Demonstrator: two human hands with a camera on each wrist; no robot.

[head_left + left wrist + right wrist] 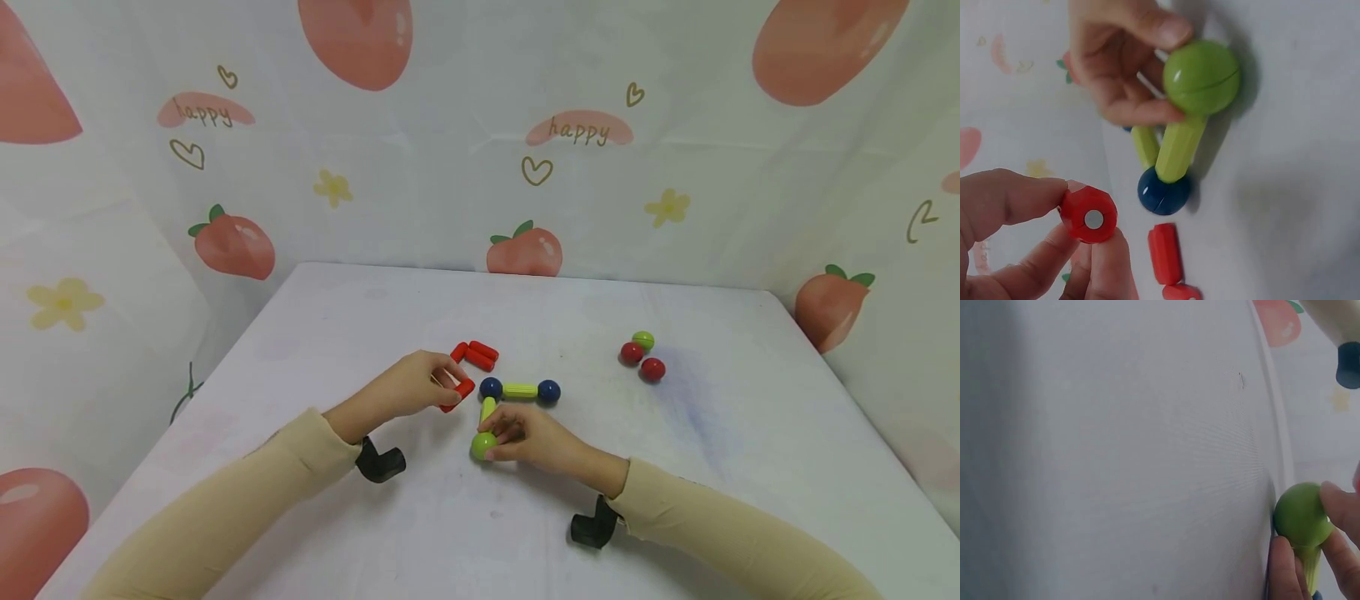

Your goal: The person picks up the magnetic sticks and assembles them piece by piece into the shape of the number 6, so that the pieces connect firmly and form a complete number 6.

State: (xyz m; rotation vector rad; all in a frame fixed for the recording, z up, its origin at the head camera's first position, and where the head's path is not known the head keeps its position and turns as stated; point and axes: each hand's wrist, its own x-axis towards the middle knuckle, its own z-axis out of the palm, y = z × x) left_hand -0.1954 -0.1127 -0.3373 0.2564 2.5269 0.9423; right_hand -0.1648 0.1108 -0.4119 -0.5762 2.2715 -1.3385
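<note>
My left hand [420, 383] pinches a red magnetic rod [1090, 214] between thumb and fingertips; its silver end disc faces the left wrist camera. To its right, my right hand [540, 437] grips a green ball [483, 447] with thumb and fingers. That ball sits at the near end of a yellow-green rod [1179, 150], whose far end meets a dark blue ball [491, 387]. From there a second yellow-green rod [520, 391] runs right to another blue ball [549, 391], making an L shape. The right fingers partly cover the near rod.
Several loose red rods [480, 360] lie just beyond my left hand. Further right on the white table [750, 467] are two red balls [652, 370] and a green ball [643, 339]. A printed cloth [450, 150] hangs behind the table. Black camera mounts [381, 462] stick out below both wrists.
</note>
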